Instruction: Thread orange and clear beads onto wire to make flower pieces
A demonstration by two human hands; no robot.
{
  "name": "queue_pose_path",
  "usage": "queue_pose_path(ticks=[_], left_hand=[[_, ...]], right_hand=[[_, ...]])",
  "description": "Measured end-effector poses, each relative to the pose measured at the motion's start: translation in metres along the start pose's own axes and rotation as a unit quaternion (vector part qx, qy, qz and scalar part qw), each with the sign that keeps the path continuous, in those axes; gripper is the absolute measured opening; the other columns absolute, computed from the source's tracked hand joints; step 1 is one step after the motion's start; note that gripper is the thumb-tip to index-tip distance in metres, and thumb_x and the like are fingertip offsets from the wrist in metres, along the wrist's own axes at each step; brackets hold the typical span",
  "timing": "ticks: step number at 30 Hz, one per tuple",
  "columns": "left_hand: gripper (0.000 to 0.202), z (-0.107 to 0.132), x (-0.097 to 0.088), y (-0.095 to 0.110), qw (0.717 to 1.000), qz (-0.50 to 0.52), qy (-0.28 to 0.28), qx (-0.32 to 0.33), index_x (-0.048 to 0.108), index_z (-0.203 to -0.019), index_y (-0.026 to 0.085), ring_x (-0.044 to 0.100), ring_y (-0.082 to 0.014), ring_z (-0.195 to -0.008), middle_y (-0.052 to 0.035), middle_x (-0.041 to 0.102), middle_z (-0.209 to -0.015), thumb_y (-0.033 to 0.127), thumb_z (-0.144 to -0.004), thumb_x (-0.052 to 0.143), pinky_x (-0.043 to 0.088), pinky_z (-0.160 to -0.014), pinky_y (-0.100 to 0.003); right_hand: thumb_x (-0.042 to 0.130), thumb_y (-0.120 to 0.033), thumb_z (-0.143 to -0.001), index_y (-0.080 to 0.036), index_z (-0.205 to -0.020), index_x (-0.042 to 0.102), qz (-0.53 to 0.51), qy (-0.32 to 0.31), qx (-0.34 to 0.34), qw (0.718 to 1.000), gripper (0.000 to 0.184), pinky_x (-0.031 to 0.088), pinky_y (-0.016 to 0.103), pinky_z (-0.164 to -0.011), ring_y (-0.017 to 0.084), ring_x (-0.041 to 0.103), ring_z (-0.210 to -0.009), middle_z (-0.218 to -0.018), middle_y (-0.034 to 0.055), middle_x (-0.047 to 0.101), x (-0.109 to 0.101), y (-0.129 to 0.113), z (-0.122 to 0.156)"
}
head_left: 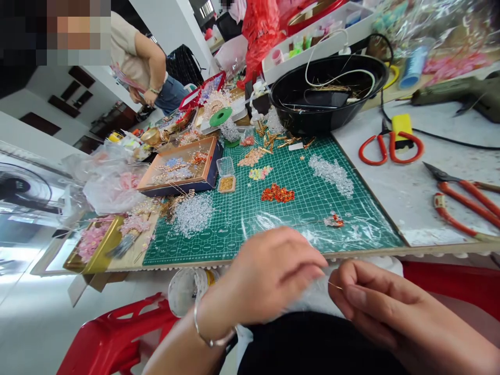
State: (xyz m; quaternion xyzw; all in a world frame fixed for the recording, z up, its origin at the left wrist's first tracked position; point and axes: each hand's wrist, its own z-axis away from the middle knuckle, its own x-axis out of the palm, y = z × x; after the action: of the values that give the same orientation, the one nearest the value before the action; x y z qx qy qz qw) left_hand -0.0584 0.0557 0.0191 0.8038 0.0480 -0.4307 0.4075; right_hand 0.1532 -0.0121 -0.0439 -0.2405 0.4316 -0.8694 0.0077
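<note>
Grip of the right hand (390,307) pinches one thin gold wire (335,285), held just below the tabletop (410,198) edge. The left hand (269,276), blurred, presses its fingers together at the wire's end. One black bowl (297,122) holds a white cable (339,76). One small clear box (226,183) holds gold beads.

The cutting mat (273,208) lies on the worktop (410,208) at mid frame; behind it, toward the upper right, stands the bowl (328,117); right of the mat lie the scissors (390,148), the pliers (464,200) further right and lower; a box tray (179,169) overlaps the mat's upper left corner, the small bead container (225,175) just beside it; the left hand (269,276) and right hand (375,302) meet at lower centre, before the mat, a thin wire (335,285) between them.
</note>
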Motion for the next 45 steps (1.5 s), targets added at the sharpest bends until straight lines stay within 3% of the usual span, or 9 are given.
queue_pose_path(ticks=[4,9,15,21,29,36,37,41,45], left_hand=[[0.027,-0.011,-0.051,-0.079,0.926,-0.299,0.051,-0.224,0.072,-0.113,0.024,0.065,-0.0162,-0.097,-0.0032,0.072,-0.111,0.031,-0.101,0.049,0.05,-0.086,-0.029],[0.023,-0.025,-0.086,-0.16,0.88,-0.376,-0.035,-0.287,0.078,-0.094,0.02,0.065,-0.0224,-0.093,-0.0073,0.071,-0.101,0.023,-0.093,0.055,0.049,-0.079,-0.032],[0.018,-0.03,-0.081,-0.177,0.859,-0.403,-0.099,-0.3,0.071,-0.096,0.018,0.065,-0.021,-0.097,-0.0069,0.068,-0.105,0.032,-0.094,0.062,0.053,-0.088,-0.038],[0.028,-0.027,-0.083,-0.179,0.866,-0.375,-0.062,-0.326,0.065,-0.114,0.016,0.065,-0.0217,-0.103,-0.0086,0.067,-0.116,0.038,-0.096,0.061,0.055,-0.091,-0.044],[0.014,-0.028,-0.084,-0.145,0.912,-0.208,0.118,-0.333,0.071,-0.079,0.017,0.06,-0.0208,-0.089,-0.0063,0.068,-0.088,0.029,-0.085,0.067,0.047,-0.082,-0.031],[0.042,-0.012,0.012,-0.034,0.928,0.139,0.138,-0.318,0.069,-0.089,0.015,0.043,-0.0079,-0.053,-0.0032,0.061,-0.074,0.056,-0.085,0.063,0.032,-0.044,-0.021],[0.043,-0.009,0.026,-0.018,0.919,0.202,0.12,-0.317,0.068,-0.084,0.015,0.041,-0.007,-0.051,-0.0016,0.058,-0.07,0.058,-0.083,0.065,0.029,-0.042,-0.02],[0.029,-0.001,0.057,0.026,0.736,0.574,0.095,-0.346,0.068,-0.073,0.014,0.039,-0.003,-0.052,0.0,0.056,-0.069,0.037,-0.07,0.086,0.02,-0.041,-0.014],[0.027,-0.001,0.059,0.038,0.679,0.632,0.075,-0.368,0.07,-0.07,0.013,0.039,-0.0018,-0.051,-0.0004,0.058,-0.067,0.032,-0.069,0.088,0.017,-0.039,-0.013]], right_hand=[[0.076,-0.054,-0.077,-0.022,-0.072,0.057,-0.077,-0.032,0.042,0.996,0.037,0.026,0.025,-0.051,0.012,0.035,-0.059,-0.068,-0.0015,0.052,-0.001,-0.003,0.004],[0.074,-0.051,-0.079,-0.022,-0.071,0.055,-0.071,-0.083,0.062,0.992,0.036,0.02,0.027,-0.053,0.011,0.029,-0.057,-0.066,-0.0025,0.053,0.0,-0.008,0.01],[0.071,-0.05,-0.08,-0.023,-0.075,0.055,-0.049,-0.095,0.073,0.992,0.032,0.022,0.029,-0.057,0.013,0.03,-0.062,-0.069,-0.002,0.053,0.001,-0.011,0.011],[0.07,-0.051,-0.081,-0.023,-0.074,0.054,-0.043,-0.08,0.074,0.993,0.033,0.022,0.028,-0.056,0.013,0.029,-0.063,-0.068,-0.0029,0.047,-0.004,-0.006,0.014],[0.06,-0.057,-0.09,-0.021,-0.065,0.045,-0.024,-0.073,0.039,0.996,0.046,0.016,0.03,-0.054,0.013,0.018,-0.058,-0.061,-0.0049,0.035,-0.001,-0.008,0.017],[0.055,-0.066,-0.088,-0.022,-0.06,0.044,-0.028,-0.035,-0.005,0.999,0.053,0.019,0.028,-0.051,0.012,0.024,-0.054,-0.057,-0.004,0.037,0.005,-0.017,0.024],[0.054,-0.062,-0.089,-0.022,-0.06,0.044,-0.032,-0.03,-0.014,0.999,0.051,0.019,0.028,-0.05,0.012,0.024,-0.053,-0.056,-0.0041,0.037,0.005,-0.017,0.025],[0.057,-0.048,-0.09,-0.023,-0.059,0.045,-0.053,-0.022,-0.051,0.997,0.041,0.022,0.028,-0.049,0.012,0.025,-0.051,-0.052,-0.0046,0.038,0.006,-0.014,0.03],[0.057,-0.051,-0.092,-0.022,-0.06,0.047,-0.067,-0.031,-0.079,0.994,0.044,0.026,0.028,-0.052,0.012,0.031,-0.053,-0.053,-0.0041,0.041,0.008,-0.011,0.032]])
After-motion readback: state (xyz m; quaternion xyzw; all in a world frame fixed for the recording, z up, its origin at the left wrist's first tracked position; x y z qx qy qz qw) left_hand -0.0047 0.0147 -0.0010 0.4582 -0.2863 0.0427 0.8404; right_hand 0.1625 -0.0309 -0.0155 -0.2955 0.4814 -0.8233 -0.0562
